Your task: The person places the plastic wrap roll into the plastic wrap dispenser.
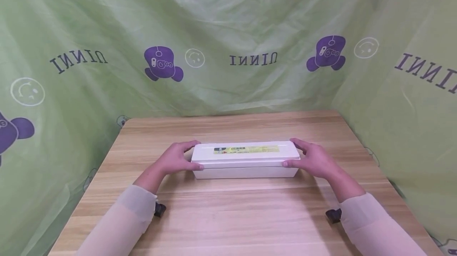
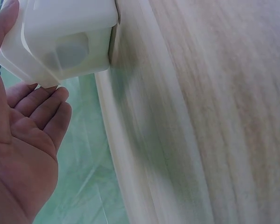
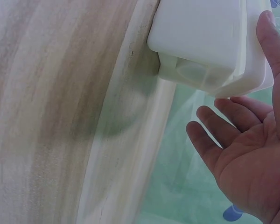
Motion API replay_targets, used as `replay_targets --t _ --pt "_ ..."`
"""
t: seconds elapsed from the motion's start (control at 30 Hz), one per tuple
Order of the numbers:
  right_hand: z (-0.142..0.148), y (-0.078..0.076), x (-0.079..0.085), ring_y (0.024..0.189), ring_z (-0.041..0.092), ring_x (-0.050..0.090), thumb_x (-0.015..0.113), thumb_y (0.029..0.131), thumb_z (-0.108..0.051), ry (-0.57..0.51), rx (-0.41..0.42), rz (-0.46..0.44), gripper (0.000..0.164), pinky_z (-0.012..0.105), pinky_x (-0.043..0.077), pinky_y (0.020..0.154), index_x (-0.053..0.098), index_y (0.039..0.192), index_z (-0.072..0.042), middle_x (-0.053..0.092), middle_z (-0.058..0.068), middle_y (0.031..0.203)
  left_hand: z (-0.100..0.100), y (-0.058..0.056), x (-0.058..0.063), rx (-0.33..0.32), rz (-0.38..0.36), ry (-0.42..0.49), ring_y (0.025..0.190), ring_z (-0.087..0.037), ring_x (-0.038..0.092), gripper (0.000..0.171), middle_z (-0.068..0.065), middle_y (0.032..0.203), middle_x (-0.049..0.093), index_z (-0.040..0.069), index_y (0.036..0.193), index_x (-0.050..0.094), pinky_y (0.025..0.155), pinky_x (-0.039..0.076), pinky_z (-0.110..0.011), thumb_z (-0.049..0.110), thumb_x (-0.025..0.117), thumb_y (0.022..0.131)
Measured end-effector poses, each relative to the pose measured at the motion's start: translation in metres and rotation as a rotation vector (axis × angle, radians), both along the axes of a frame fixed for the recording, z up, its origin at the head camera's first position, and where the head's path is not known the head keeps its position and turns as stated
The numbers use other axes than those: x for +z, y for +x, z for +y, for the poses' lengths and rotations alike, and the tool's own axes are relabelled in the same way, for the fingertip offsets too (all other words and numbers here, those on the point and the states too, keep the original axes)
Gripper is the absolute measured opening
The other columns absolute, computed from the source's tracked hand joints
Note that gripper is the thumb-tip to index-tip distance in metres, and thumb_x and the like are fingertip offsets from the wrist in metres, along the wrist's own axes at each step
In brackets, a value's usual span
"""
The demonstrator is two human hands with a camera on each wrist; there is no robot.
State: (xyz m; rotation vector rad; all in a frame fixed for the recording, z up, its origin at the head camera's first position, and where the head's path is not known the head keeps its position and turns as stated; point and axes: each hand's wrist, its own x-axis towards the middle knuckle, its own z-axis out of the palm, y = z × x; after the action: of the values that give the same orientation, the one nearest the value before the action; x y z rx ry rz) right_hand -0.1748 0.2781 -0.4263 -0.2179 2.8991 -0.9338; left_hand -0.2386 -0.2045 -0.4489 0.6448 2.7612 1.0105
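Note:
A long white plastic box (image 1: 246,172) with a lid (image 1: 203,153) and a printed yellow label (image 1: 246,149) lies crosswise on the wooden table. At its left end, my left hand (image 1: 176,157) holds the lid's edges, thumb on the near side and fingers at the far side. The right hand (image 1: 312,158) grips the opposite end the same way. Both palms stand off from the box ends. Seen from the left wrist, the box end (image 2: 67,51) has a recessed grip; the right wrist view shows a similar box end (image 3: 196,70).
The wood-grain table (image 1: 235,216) extends around the box. A green curtain (image 1: 228,89) with purple bear prints and lettering hangs behind the table and along both sides. Small black devices (image 1: 160,209) sit at the sleeve cuffs.

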Motion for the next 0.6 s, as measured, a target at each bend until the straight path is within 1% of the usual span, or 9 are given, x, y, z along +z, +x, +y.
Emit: replay_targets --t 0.23,0.4,0.6 --pt "-0.0013 0.0024 -0.0015 0.132 0.055 0.050 0.079 0.074 -0.073 -0.006 0.000 -0.007 0.117 0.066 0.048 0.104 0.038 0.160 -0.005 0.046 0.029 0.154 0.0001 0.0024 0.0010 -0.013 0.033 -0.011 0.130 -0.032 0.060 0.100 -0.008 0.136 0.068 0.013 0.146 0.060 0.110 0.047 -0.056 0.061 0.092 0.065" --pt "-0.0022 0.0032 -0.0035 0.133 0.055 0.050 0.079 0.073 -0.075 0.003 -0.009 -0.016 0.119 0.067 0.048 0.103 0.037 0.160 -0.006 0.045 0.030 0.154 0.0008 0.0054 0.0016 -0.008 0.029 -0.026 0.136 -0.034 0.055 0.105 -0.011 0.144 0.062 0.011 0.150 0.056 0.113 0.045 -0.058 0.063 0.091 0.066" --pt "-0.0035 0.0040 -0.0045 0.135 0.055 0.048 0.078 0.072 -0.077 0.014 -0.024 -0.022 0.122 0.068 0.046 0.105 0.034 0.162 -0.007 0.045 0.031 0.154 0.0011 0.0082 0.0004 0.010 0.008 -0.032 0.142 -0.035 0.049 0.108 -0.013 0.152 0.055 0.015 0.155 0.050 0.116 0.041 -0.057 0.065 0.089 0.068"
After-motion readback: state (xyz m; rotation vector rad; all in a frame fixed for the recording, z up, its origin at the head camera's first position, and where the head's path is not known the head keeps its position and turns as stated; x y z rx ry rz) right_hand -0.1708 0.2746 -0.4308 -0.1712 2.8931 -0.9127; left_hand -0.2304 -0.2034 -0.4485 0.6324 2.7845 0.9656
